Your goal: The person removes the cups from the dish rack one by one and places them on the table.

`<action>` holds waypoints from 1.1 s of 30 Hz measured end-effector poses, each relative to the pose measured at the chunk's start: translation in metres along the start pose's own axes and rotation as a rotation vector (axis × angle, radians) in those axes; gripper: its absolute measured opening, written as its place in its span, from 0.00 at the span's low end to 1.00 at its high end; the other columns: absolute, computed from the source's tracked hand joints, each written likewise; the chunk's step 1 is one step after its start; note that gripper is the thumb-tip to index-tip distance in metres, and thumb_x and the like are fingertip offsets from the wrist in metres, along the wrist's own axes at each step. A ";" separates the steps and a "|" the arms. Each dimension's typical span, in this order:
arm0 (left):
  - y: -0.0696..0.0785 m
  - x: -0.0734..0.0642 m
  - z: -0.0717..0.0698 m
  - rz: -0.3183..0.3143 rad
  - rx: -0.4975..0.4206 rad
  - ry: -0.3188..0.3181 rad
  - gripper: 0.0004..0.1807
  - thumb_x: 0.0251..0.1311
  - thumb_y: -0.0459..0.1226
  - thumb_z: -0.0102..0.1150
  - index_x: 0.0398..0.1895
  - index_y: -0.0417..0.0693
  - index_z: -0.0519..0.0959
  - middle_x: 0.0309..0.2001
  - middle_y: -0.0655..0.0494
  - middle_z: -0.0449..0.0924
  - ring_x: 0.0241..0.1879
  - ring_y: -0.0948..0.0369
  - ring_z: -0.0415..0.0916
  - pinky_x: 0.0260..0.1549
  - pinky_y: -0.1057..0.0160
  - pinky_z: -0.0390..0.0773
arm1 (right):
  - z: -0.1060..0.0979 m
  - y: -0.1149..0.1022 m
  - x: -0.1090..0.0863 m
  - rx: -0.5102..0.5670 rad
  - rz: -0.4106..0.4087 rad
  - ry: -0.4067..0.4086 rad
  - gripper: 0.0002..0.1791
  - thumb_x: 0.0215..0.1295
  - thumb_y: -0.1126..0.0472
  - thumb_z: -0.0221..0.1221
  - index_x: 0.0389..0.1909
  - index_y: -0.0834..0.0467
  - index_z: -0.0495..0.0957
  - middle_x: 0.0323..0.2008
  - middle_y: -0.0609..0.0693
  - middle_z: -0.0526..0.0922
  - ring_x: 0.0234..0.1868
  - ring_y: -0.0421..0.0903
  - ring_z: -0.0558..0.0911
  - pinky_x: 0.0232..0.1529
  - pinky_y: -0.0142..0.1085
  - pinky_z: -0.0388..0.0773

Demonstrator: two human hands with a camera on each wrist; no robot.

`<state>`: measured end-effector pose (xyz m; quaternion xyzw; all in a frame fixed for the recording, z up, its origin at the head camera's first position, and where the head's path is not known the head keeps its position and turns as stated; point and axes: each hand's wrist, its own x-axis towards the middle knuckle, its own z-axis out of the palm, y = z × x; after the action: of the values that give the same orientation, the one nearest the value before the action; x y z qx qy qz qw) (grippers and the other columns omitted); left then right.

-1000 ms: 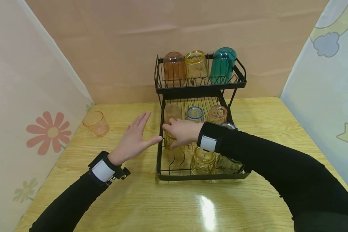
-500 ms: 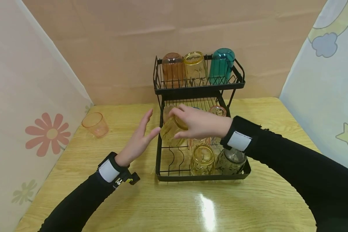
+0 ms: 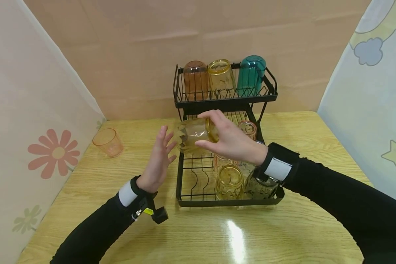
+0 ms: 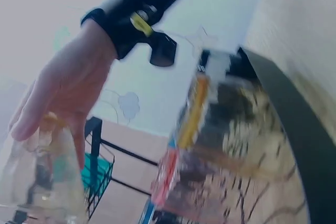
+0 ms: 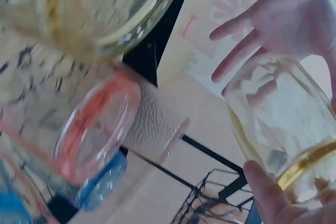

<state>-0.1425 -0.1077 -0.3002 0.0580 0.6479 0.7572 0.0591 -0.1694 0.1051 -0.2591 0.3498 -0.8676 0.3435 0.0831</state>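
Note:
My right hand [image 3: 232,141] grips a yellow glass tumbler [image 3: 194,135] near its base, thumb on one side and fingers on the other. The tumbler lies nearly sideways in the air over the left part of the black two-tier dish rack [image 3: 231,202], its mouth toward the left. My left hand [image 3: 156,163] is beside that mouth with its fingers extended; in the right wrist view, the left palm [image 5: 299,19] faces the tumbler [image 5: 281,111]. Whether the left fingers touch it I cannot tell. The left wrist view also shows the right hand [image 4: 71,80] around the tumbler.
On the rack's upper tier stand upside-down tumblers: amber [image 3: 196,82], yellow [image 3: 222,82] and teal [image 3: 252,79]. Several more fill the lower tier, including a yellow one [image 3: 230,183] and a grey one [image 3: 260,187]. An orange tumbler [image 3: 109,144] is on the table at left.
My right hand has lifted the yellow tumbler off the lower tier and tipped it from upside down to sideways. The left hand has moved right toward its mouth, turning upright.

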 end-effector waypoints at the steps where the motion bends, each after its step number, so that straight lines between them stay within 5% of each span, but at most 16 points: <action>1: 0.001 -0.001 0.001 -0.012 -0.035 0.016 0.43 0.57 0.67 0.35 0.70 0.61 0.38 0.69 0.53 0.42 0.66 0.50 0.43 0.57 0.41 0.45 | 0.002 0.000 0.001 0.023 -0.003 0.024 0.35 0.56 0.44 0.59 0.60 0.54 0.58 0.51 0.49 0.65 0.43 0.43 0.70 0.40 0.35 0.71; 13: 0.014 -0.002 0.013 -0.089 -0.355 0.155 0.50 0.50 0.69 0.44 0.70 0.58 0.39 0.64 0.50 0.51 0.63 0.48 0.50 0.55 0.42 0.51 | 0.037 -0.010 0.017 0.315 0.052 0.176 0.34 0.56 0.50 0.61 0.59 0.54 0.57 0.53 0.48 0.63 0.49 0.45 0.69 0.40 0.35 0.73; 21: 0.016 0.002 0.012 -0.117 -0.407 0.250 0.50 0.46 0.69 0.49 0.68 0.57 0.46 0.60 0.50 0.54 0.59 0.55 0.56 0.54 0.53 0.60 | 0.054 -0.018 0.019 0.246 0.038 0.143 0.34 0.54 0.50 0.62 0.58 0.52 0.57 0.51 0.51 0.62 0.48 0.44 0.66 0.42 0.35 0.71; 28: 0.013 0.004 0.009 -0.122 -0.416 0.277 0.44 0.48 0.68 0.48 0.56 0.43 0.66 0.49 0.50 0.71 0.52 0.55 0.65 0.46 0.62 0.67 | 0.057 -0.025 0.020 0.198 -0.016 0.131 0.34 0.52 0.54 0.64 0.56 0.56 0.58 0.53 0.51 0.59 0.49 0.45 0.66 0.43 0.31 0.70; 33: 0.012 0.006 0.006 -0.118 -0.411 0.297 0.39 0.51 0.66 0.49 0.53 0.42 0.69 0.42 0.54 0.74 0.48 0.56 0.67 0.45 0.64 0.67 | 0.058 -0.027 0.022 0.188 -0.041 0.123 0.35 0.49 0.55 0.66 0.55 0.57 0.59 0.53 0.52 0.59 0.51 0.48 0.67 0.46 0.30 0.68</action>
<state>-0.1474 -0.1030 -0.2873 -0.1051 0.4844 0.8683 0.0179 -0.1619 0.0410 -0.2800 0.3518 -0.8177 0.4423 0.1100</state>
